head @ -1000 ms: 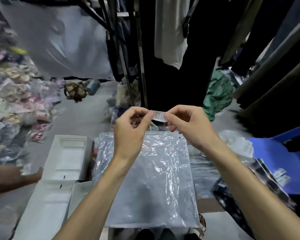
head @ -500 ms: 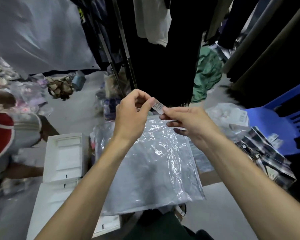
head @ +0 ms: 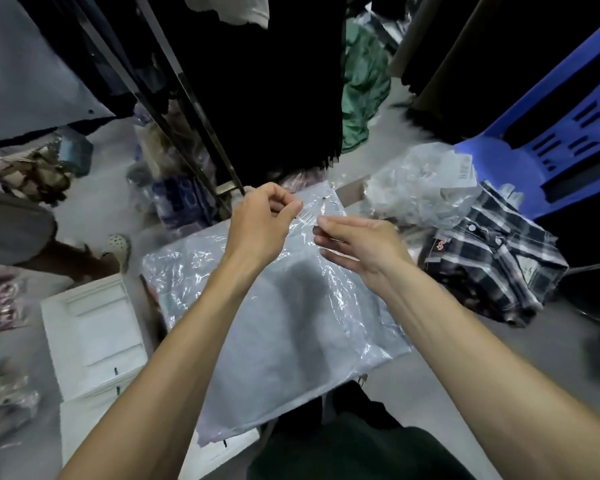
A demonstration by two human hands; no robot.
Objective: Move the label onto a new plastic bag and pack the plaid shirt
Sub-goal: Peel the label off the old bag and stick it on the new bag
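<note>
A small white barcode label (head: 307, 215) is pinched at its two ends between my left hand (head: 260, 225) and my right hand (head: 361, 242), just above the far part of a clear plastic bag (head: 291, 327). The bag lies flat in front of me on a grey stack. The plaid shirt (head: 492, 258), dark blue and white, lies crumpled to the right, beyond my right hand. A crumpled used plastic bag (head: 423, 188) with a white tag rests on the shirt's far edge.
A blue plastic chair (head: 548, 126) stands at the right behind the shirt. White foam trays (head: 94, 337) lie at the left. Dark garments hang from a rack (head: 187, 109) ahead. Another person's leg and shoe (head: 118, 244) are at the left, among bagged goods.
My view has tilted down and to the right. Both hands have lowered the label towards the far end of the plastic bag. The plaid shirt has come fully into view.
</note>
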